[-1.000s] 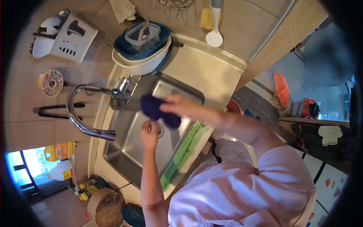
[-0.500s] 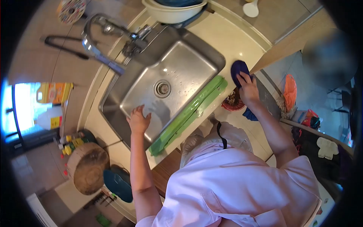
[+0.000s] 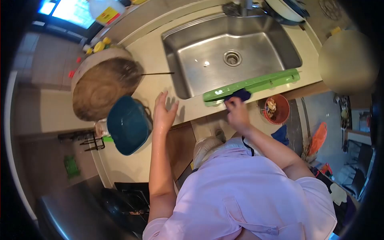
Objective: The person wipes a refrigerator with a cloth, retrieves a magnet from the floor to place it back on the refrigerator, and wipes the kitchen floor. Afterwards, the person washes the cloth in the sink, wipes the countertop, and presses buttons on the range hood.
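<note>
My right hand (image 3: 238, 115) is closed on a dark purple cloth (image 3: 242, 94), at the front edge of the counter by the green plastic strip (image 3: 276, 79). That strip runs along the front rim of the steel sink (image 3: 192, 82). My left hand (image 3: 165, 114) hovers over the counter to the left of the sink, fingers spread and holding nothing. Nearest to it is a teal plastic basin (image 3: 127, 126), tilted against a thick round wooden chopping block (image 3: 102, 88).
Below the counter's front edge stands a red bin (image 3: 281, 110) with scraps inside. Bottles (image 3: 98, 47) line the wall behind the block. Stacked bowls (image 3: 285, 10) sit at the back right near the tap (image 3: 245, 7). A stove (image 3: 132, 196) is at lower left.
My view has turned to the left. My right hand has brought the purple cloth from the counter right of the sink to the green strip. My left hand has moved from over the sink toward the basin.
</note>
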`<state>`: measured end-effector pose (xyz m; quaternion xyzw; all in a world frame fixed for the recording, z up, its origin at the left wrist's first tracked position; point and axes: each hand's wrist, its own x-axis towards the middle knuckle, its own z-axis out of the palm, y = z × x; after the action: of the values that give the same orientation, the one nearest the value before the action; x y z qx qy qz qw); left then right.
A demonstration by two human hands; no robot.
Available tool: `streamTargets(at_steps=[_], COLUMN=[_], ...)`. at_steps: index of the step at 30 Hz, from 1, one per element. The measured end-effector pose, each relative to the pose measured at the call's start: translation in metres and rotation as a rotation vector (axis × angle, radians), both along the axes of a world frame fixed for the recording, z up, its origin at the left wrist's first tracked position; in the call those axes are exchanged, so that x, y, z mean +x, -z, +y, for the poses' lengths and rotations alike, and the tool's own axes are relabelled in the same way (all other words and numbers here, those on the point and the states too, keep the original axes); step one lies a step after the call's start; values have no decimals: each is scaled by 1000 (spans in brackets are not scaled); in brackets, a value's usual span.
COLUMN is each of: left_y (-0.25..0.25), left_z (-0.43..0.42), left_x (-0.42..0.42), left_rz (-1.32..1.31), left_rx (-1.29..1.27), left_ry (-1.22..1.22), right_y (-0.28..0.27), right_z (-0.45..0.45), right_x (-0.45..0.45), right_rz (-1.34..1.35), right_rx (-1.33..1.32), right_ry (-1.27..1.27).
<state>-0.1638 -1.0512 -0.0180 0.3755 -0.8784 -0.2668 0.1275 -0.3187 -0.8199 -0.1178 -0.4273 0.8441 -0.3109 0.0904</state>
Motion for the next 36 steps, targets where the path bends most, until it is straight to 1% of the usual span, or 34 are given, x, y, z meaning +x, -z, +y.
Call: streamTargets(at_steps=[1,4,7,8,11,12,13,16,18,19,21,22,23,24,25,27,30,32,33,35,36], left_y=[0,1,17,17,26,37,48,70,92,98,79,70,67,64,63,68,78,76,73,63,55], left_z=[1,8,14,21,38,42,47,52,50,49,39,29,18,7,-2,-15,-25,-17,-10,13,24], left_x=[19,72,115,125,140,143,148,165,174,175,185,189,197,204,206,204,190,173,163,139,127], left_rz=[4,4,36,52,116,143,164,184,291,342,702,883,1004,1119,1094,1045,1146,1163,1170,1068,1021], left_rx=[16,32,171,222,366,412,461,471,563,612,950,1122,1233,1345,1274,1127,1134,1196,1229,1371,1432], left_ry=[-25,-105,-178,-177,-198,-230,-263,-244,-378,-438,-719,-847,-908,-966,-976,-987,-1032,-1032,-1038,-942,-901], right_y=[-4,-13,-46,-41,-5,6,3,4,7,3,-11,1,-2,0,-3,-5,1,-6,-9,-16,-21], right_z=[-19,-69,-99,-108,-137,-153,-174,-246,-279,-279,-255,-240,-219,-199,-180,-152,-104,-70,-52,-15,0], right_x=[22,67,85,88,92,91,91,84,85,93,109,109,108,108,106,100,86,72,63,47,39], right_rz=[-46,-217,70,150,343,366,365,367,372,359,331,339,323,313,316,300,253,234,174,46,-155], right_rx=[-4,-38,-169,-24,55,57,106,136,169,138,78,62,28,6,2,34,77,135,143,154,178], right_ry=[-125,-384,-462,-453,-498,-495,-485,-439,-391,-419,-443,-553,-653,-690,-711,-675,-620,-594,-563,-521,-445])
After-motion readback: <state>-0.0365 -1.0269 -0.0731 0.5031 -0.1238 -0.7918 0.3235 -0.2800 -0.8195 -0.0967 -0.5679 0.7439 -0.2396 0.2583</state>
